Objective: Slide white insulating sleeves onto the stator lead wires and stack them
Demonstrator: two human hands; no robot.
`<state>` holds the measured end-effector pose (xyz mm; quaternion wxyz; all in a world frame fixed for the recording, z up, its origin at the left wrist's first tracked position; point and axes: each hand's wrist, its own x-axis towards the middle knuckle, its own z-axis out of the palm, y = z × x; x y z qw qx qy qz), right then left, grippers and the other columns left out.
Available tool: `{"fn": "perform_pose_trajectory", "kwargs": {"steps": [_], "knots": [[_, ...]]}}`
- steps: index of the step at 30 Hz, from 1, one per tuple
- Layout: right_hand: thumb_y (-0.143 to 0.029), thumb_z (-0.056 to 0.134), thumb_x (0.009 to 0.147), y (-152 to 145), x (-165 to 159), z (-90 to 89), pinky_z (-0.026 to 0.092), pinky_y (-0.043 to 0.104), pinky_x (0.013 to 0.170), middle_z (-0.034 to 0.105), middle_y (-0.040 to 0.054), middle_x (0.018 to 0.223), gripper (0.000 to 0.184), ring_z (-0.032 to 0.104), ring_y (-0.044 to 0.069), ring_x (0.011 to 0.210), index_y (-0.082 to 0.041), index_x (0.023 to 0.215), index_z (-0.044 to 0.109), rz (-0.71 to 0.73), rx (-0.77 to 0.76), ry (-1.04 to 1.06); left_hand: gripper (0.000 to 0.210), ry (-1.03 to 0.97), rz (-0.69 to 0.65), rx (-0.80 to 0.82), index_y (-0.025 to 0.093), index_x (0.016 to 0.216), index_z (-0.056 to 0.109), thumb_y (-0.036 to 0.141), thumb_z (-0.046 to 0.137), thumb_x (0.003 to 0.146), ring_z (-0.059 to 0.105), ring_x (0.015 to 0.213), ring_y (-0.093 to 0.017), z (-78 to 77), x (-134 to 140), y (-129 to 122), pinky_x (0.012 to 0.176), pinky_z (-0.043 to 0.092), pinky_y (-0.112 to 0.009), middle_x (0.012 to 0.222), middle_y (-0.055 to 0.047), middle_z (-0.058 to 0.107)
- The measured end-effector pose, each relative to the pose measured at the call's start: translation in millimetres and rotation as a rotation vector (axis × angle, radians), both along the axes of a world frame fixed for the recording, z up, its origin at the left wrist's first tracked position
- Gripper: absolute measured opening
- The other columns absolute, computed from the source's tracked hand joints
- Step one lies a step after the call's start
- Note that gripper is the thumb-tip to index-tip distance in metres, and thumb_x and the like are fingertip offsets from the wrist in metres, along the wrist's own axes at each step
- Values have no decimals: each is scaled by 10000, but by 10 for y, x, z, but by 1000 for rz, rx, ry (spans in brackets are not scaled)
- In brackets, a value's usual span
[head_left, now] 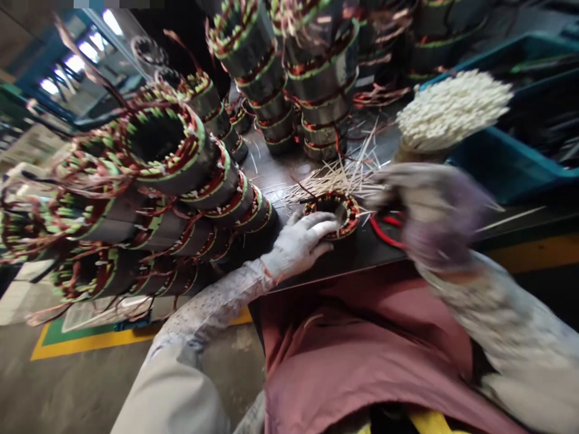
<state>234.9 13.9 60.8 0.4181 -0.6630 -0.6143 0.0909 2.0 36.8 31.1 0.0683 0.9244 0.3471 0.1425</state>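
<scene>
A small motor stator (pixel 350 222) with copper windings and a pale rim stands at the front edge of the dark table. My left hand (pixel 301 242), in a white glove, grips it from the left, with its fingers laid over the top rim towards the bore. My right hand (pixel 434 208), gloved and smeared by motion, hovers to the right of the stator; its fingers cannot be made out. Just left of it, a tool with red handles (pixel 386 235) lies on the table, partly hidden. Loose pale thin sticks (pixel 335 181) are scattered behind the stator.
Stacked wound stators (pixel 199 175) crowd the left side, their lead wires sticking out. More stator stacks (pixel 323 90) rise at the back. A thick bundle of white sticks (pixel 455 108) stands at the right, beside a blue bin (pixel 511 160). The table edge (pixel 312 278) runs close to my apron.
</scene>
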Motion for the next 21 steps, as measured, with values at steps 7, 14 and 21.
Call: {"fn": "perform_pose_trajectory", "kwargs": {"steps": [7, 14, 21], "knots": [[-265, 527, 924, 100, 645, -468, 488, 377, 729, 719, 265, 1156, 519, 708, 312, 956, -83, 1405, 592, 284, -529, -716, 458, 178, 47, 94, 224, 1352, 673, 351, 750, 919, 586, 1361, -337, -136, 34, 22, 1106, 481, -529, 1392, -137, 687], [-323, 594, 893, -102, 562, -377, 425, 333, 613, 761, 200, 1095, 581, 720, 285, 814, -140, 1444, 593, 268, -715, -841, 402, 127, 63, 208, 232, 1318, 701, 386, 712, 947, 657, 1271, -304, -328, 31, -102, 966, 543, -428, 1267, -125, 750], [-375, 532, 932, -669, 343, -471, 457, 325, 626, 704, 202, 1217, 479, 698, 289, 960, -175, 1347, 662, 293, -297, -808, 405, 128, 64, 181, 230, 1332, 700, 410, 674, 971, 655, 1277, -301, -307, -10, -146, 998, 538, -434, 1278, -125, 748]]}}
